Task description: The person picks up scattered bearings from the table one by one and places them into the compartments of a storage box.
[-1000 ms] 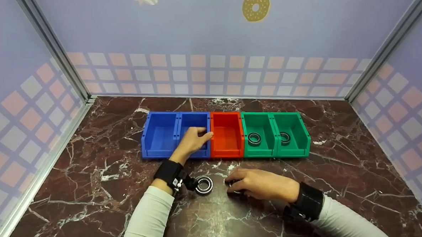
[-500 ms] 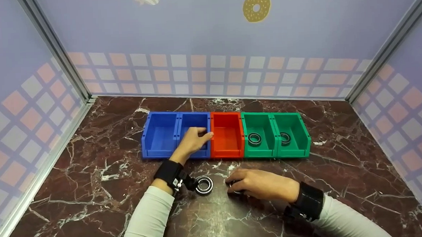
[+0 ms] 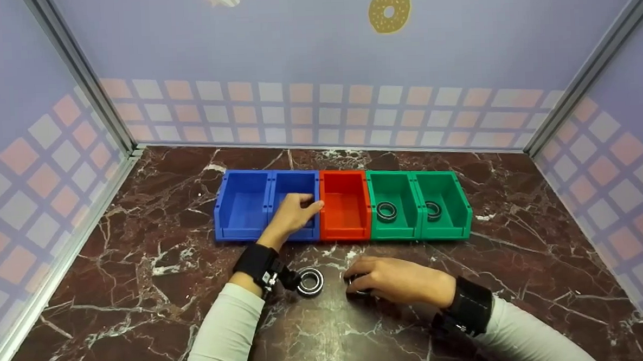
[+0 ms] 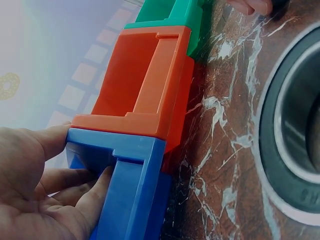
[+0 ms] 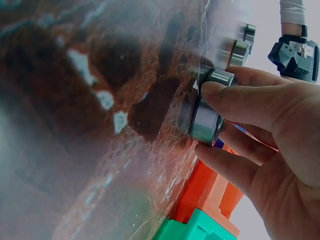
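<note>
At the right blue bin [image 4: 131,192], grips the wall adjoining the red bin [image 3: 346,233] with the left hand [image 3: 292,213], with thumb over the rim and fingers inside. Nearer, at the marbled surface [image 3: 159,323], pinches a steel-edged bearing [image 5: 206,122] between thumb and fingers of the right hand [image 3: 399,280], just right of a loose bearing [image 3: 319,285] lying flat. Along the row, notes a third bearing [image 3: 394,215] inside the left green bin [image 3: 400,233] and a fourth bearing [image 3: 439,213] inside the right green bin [image 3: 446,233].

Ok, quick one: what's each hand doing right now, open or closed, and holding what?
Left hand: thumb at a blue bin's rim, fingers inside; can't tell if it grips.
Right hand: closed, holding a bearing.
</note>
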Demonstrator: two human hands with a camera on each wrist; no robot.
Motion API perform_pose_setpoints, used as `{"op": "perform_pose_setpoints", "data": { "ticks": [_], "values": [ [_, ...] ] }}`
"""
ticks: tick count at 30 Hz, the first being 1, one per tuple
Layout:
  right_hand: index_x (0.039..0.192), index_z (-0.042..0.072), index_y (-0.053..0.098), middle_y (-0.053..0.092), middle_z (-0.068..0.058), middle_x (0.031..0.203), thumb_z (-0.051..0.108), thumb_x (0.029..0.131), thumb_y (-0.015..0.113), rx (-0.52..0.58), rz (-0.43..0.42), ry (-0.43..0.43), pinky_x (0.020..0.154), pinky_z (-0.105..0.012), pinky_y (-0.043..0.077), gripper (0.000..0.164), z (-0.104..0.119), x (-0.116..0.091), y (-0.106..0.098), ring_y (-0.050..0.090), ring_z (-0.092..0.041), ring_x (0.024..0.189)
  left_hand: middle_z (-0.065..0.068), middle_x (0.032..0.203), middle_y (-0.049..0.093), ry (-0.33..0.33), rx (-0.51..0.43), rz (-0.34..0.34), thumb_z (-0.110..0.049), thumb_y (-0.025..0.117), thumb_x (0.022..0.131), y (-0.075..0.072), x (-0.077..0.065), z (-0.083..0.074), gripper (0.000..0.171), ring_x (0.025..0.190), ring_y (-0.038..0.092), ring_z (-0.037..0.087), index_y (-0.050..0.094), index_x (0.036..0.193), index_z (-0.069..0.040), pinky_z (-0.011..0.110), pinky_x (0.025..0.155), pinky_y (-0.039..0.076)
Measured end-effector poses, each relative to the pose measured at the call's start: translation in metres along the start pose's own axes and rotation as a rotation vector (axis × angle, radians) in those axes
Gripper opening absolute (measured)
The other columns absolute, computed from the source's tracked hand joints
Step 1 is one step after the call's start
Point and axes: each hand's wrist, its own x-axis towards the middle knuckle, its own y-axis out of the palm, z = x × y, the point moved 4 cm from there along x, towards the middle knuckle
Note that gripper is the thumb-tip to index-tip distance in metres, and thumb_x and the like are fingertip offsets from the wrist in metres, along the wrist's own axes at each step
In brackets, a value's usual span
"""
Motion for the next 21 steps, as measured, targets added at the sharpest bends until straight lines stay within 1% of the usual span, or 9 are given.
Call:
{"op": "perform_pose_setpoints", "data": {
  "ticks": [10, 16, 21],
  "values": [
    [0.118, 0.022, 0.072, 0.065, -0.002, 0.128, 0.005, 0.083, 0.074, -0.019, -0.022, -0.031, 0.102, -0.029, 0.051, 0.038, 0.000, 0.000, -0.003, 0.060, -0.018, 0.120, 0.024, 0.147, 0.048, -0.028, -0.009, 0.006, -0.028, 0.062, 0.098, 0.000, -0.001, 0.001, 0.056, 0.138, 0.046, 0.034, 0.049, 0.140, 0.007, 0.043, 0.116, 0.039],
    [0.119, 0.022, 0.071, 0.064, -0.002, 0.129, 0.004, 0.080, 0.076, -0.027, 0.002, -0.014, 0.105, -0.030, 0.050, 0.043, -0.002, -0.001, -0.008, 0.058, -0.019, 0.123, 0.024, 0.148, 0.048, -0.029, -0.013, 0.009, -0.028, 0.061, 0.098, 0.000, -0.001, 0.001, 0.057, 0.138, 0.046, 0.034, 0.049, 0.141, 0.007, 0.043, 0.115, 0.040],
    [0.119, 0.022, 0.071, 0.064, -0.003, 0.128, 0.003, 0.079, 0.077, -0.030, 0.008, 0.004, 0.103, -0.030, 0.051, 0.044, -0.003, -0.001, -0.014, 0.059, -0.018, 0.121, 0.024, 0.148, 0.048, -0.031, -0.024, 0.011, -0.028, 0.061, 0.098, 0.001, -0.001, 0.001, 0.057, 0.137, 0.047, 0.033, 0.049, 0.141, 0.007, 0.043, 0.115, 0.040]
  ]
}}
